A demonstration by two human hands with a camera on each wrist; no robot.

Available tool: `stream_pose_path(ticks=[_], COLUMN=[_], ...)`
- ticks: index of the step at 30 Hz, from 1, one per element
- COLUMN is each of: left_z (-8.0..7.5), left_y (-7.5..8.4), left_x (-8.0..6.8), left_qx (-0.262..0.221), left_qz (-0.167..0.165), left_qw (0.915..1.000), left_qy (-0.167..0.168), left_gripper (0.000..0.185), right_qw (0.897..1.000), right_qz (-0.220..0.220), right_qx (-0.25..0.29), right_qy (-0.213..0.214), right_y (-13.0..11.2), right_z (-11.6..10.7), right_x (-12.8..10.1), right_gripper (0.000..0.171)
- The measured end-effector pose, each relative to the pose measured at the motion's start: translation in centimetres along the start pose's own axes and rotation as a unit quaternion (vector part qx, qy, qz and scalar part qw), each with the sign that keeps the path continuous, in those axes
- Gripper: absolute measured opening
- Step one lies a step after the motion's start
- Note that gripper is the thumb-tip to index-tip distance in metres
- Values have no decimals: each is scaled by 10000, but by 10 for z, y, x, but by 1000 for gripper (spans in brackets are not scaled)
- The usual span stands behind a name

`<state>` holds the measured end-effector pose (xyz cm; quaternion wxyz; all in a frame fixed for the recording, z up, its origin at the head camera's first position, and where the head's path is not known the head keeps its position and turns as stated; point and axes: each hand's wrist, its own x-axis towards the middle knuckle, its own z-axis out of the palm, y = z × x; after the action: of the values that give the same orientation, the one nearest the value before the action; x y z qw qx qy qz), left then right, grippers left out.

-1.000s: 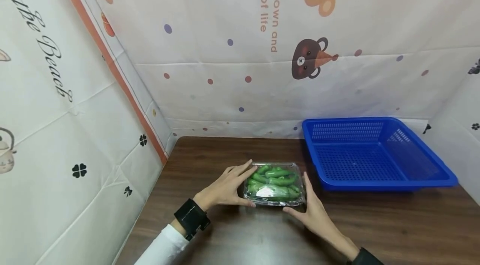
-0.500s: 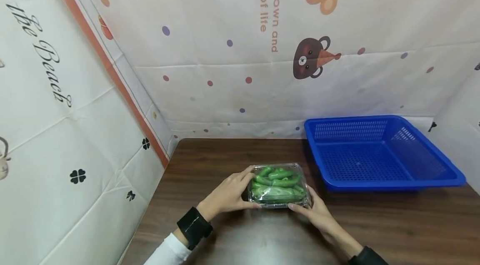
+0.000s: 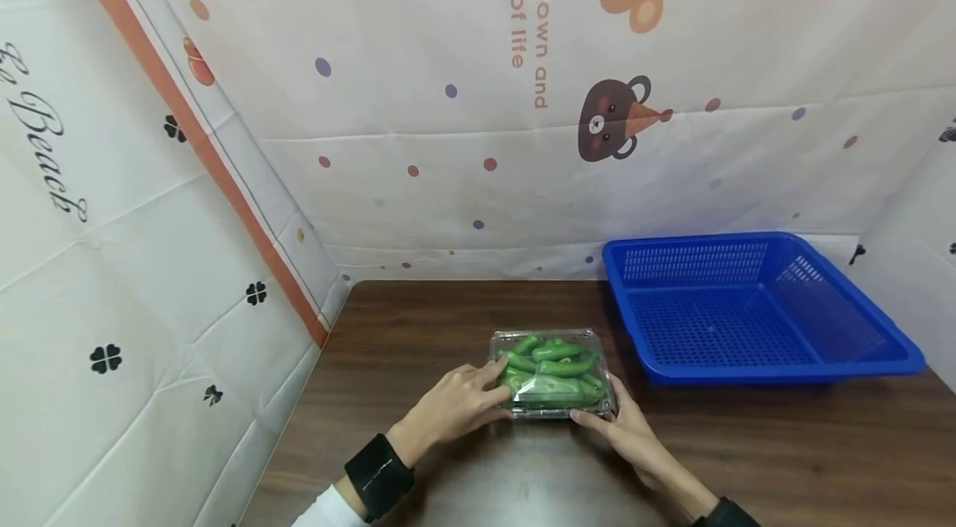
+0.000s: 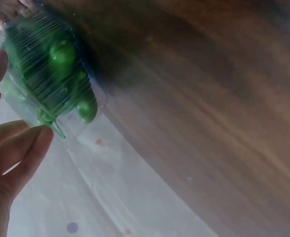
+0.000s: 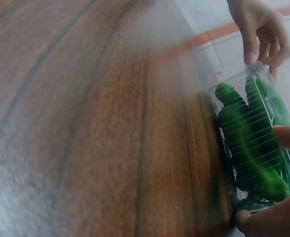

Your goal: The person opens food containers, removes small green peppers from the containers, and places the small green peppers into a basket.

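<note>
A clear plastic clamshell box [image 3: 554, 378] of green peppers [image 3: 556, 390] sits on the brown table. My left hand [image 3: 453, 407] is at its front left corner, pinching the edge between thumb and fingers. On the opposite side, my right hand [image 3: 627, 431] grips the front right corner, thumb along the front edge. The left wrist view catches fingertips [image 4: 45, 136] against the box's plastic, beside a pepper stem. From the right wrist, the ribbed box wall shows with peppers behind it, and the right thumb [image 5: 268, 219] lies at the lower corner.
A blue perforated plastic basket [image 3: 650, 369] stands to the right of the box, near the back of the table. White printed cloth [image 3: 448, 195] hangs behind and along the left side. The table [image 3: 418, 319] has a dark wood-grain top.
My right hand has closed in on the box's right corner. The left fingers have moved from the upper left edge down towards the front left corner. The box has shifted slightly.
</note>
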<state>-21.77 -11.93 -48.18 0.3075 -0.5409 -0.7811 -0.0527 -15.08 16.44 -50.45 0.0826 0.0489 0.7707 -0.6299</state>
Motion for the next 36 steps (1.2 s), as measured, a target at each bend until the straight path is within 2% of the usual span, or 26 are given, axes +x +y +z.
stream_pose_path(ticks=[4, 9, 11, 17, 20, 27, 33, 36], left_z=[1, -3, -6, -14, -15, -11, -16, -21], left_y=[2, 3, 3, 3, 2, 2, 4, 1], left_x=[-1, 0, 0, 1, 4, 7, 10, 14], left_qx=[108, -76, -161, -193, 2, 597, 1027, 958], left_qz=[-13, 19, 25, 29, 166, 592, 627, 616], left_qw=[9998, 9998, 9998, 9983, 9971, 9937, 9887, 9902], left_qy=[152, 176, 85, -549, -749, -741, -898, -803], left_gripper=[31, 25, 22, 11, 16, 24, 23, 26], right_qw=[10000, 10000, 10000, 9998, 9997, 9996, 9994, 9994], right_qz=[-25, -7, -8, -78, -53, 64, 163, 162], right_qx=[-2, -5, 5, 60, 79, 78, 54, 123], right_qy=[65, 93, 93, 161, 217, 281, 297, 277], right_y=[1, 1, 1, 0, -1, -2, -5, -8], right_z=[1, 2, 2, 3, 3, 4, 4, 4], right_x=[0, -2, -2, -1, -1, 2, 2, 3], right_gripper=[91, 93, 93, 92, 92, 91, 93, 93])
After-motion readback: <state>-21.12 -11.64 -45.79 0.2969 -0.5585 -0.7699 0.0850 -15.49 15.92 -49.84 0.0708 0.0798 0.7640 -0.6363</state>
